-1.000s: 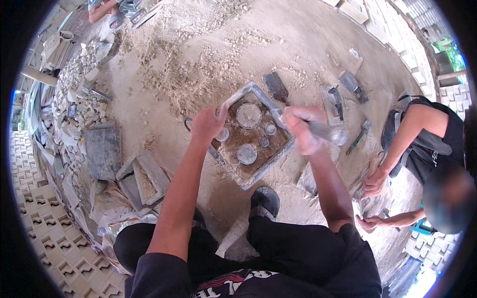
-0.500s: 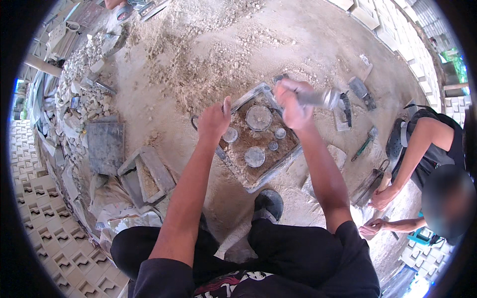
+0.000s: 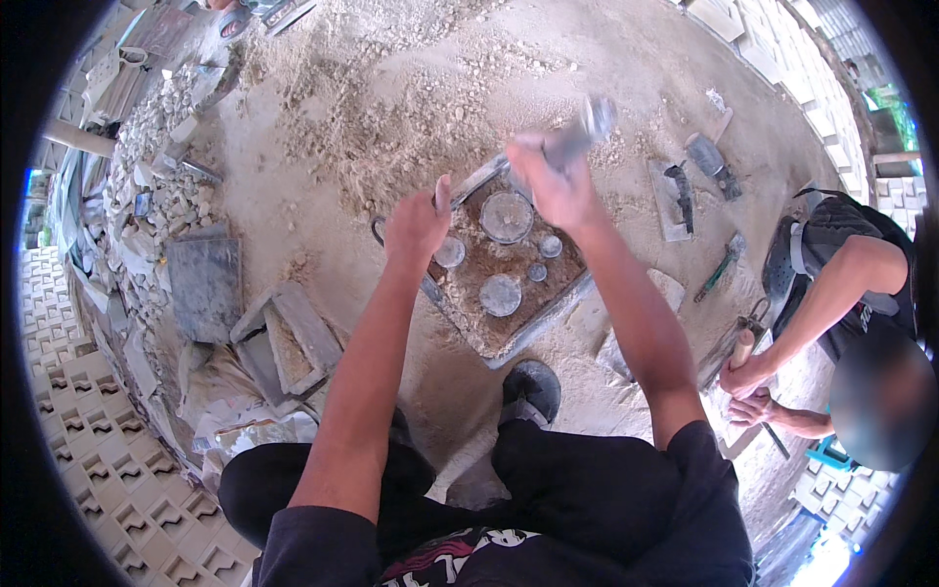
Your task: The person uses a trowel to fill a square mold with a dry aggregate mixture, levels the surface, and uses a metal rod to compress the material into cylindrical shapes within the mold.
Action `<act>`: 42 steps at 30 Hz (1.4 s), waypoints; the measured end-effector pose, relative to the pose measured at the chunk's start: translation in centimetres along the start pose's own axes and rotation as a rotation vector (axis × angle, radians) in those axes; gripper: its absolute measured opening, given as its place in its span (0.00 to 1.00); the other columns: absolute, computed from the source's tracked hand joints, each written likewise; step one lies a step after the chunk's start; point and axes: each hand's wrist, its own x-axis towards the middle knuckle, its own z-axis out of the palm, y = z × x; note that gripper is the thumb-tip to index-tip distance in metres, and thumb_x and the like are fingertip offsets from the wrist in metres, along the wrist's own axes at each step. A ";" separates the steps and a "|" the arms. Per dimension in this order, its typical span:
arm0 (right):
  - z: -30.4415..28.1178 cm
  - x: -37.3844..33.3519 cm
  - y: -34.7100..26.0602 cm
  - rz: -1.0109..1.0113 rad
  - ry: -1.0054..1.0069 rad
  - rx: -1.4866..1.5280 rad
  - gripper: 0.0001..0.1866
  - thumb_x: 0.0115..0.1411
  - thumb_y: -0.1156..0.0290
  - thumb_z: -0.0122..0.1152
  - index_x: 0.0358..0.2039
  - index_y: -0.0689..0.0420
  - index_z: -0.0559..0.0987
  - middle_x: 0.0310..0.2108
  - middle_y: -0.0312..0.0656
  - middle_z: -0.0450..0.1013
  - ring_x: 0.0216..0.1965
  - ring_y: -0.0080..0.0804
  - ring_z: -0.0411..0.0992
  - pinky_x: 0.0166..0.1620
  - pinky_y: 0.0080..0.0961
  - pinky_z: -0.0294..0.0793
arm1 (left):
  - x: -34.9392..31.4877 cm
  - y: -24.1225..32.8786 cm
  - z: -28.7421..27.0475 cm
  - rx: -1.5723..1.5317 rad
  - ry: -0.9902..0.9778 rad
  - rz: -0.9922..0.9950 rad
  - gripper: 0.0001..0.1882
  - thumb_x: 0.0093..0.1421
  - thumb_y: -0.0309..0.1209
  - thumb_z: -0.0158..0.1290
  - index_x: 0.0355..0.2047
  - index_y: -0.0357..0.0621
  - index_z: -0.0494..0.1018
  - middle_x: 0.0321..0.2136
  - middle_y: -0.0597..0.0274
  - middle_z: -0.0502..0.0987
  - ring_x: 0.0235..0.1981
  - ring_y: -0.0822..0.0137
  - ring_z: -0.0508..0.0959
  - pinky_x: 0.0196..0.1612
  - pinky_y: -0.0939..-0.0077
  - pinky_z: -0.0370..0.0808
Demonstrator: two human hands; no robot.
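A square frame lies on the ground before me, packed with brown sand. Set in the sand are round grey discs of different sizes, among them a large disc and a smaller disc. Over the frame's left corner my left hand is closed with its thumb up; what its fingers hold is hidden. My right hand, above the far right side, grips a grey cylindrical tool, smeared by motion, its end pointing up and away to the right.
Loose sand spreads beyond the frame. At left are rubble, a dark square slab and an empty box-like frame. Tools and a dark block lie at right, near a co-worker's hands holding a wooden-handled tool.
My right hand has moved left and slightly up, and the tool has swung from pointing right to pointing up and right. My left hand has barely moved. The co-worker's hands have come closer together.
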 end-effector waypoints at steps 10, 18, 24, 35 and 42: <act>-0.2 -1.8 1.9 -0.315 0.084 -0.147 0.19 0.60 0.71 0.54 0.12 0.52 0.64 0.10 0.26 0.56 0.12 0.15 0.52 0.16 0.23 0.47 | 0.1 0.6 0.3 -0.008 -0.041 0.008 0.37 0.66 0.60 0.29 0.36 0.41 0.78 0.35 0.40 0.78 0.41 0.39 0.77 0.45 0.47 0.71; -0.3 -3.4 1.7 0.011 0.089 -0.206 0.15 0.58 0.65 0.57 0.18 0.61 0.72 0.12 0.31 0.65 0.16 0.17 0.62 0.19 0.27 0.59 | -0.3 0.8 0.4 -0.015 0.006 0.022 0.38 0.66 0.60 0.28 0.34 0.40 0.79 0.34 0.41 0.79 0.39 0.42 0.78 0.45 0.50 0.73; 0.6 -5.4 0.3 0.040 0.251 -0.019 0.14 0.59 0.67 0.56 0.19 0.60 0.75 0.12 0.31 0.65 0.16 0.15 0.63 0.19 0.22 0.61 | 0.1 0.0 -0.1 0.003 -0.046 0.000 0.38 0.66 0.60 0.28 0.37 0.41 0.79 0.35 0.40 0.79 0.41 0.42 0.78 0.46 0.49 0.73; -1.5 -8.1 1.2 0.015 0.290 -0.066 0.15 0.61 0.73 0.56 0.17 0.59 0.70 0.14 0.25 0.60 0.19 0.11 0.56 0.20 0.20 0.54 | 0.0 0.3 0.4 -0.003 -0.007 0.008 0.40 0.66 0.61 0.27 0.36 0.40 0.79 0.36 0.41 0.79 0.42 0.42 0.78 0.47 0.49 0.72; -2.2 -12.3 1.0 0.093 0.308 -0.062 0.18 0.62 0.70 0.55 0.16 0.58 0.65 0.15 0.26 0.58 0.19 0.13 0.53 0.21 0.21 0.53 | -0.1 0.8 0.3 -0.002 0.034 0.049 0.40 0.66 0.60 0.27 0.34 0.39 0.79 0.34 0.41 0.79 0.39 0.41 0.78 0.46 0.48 0.72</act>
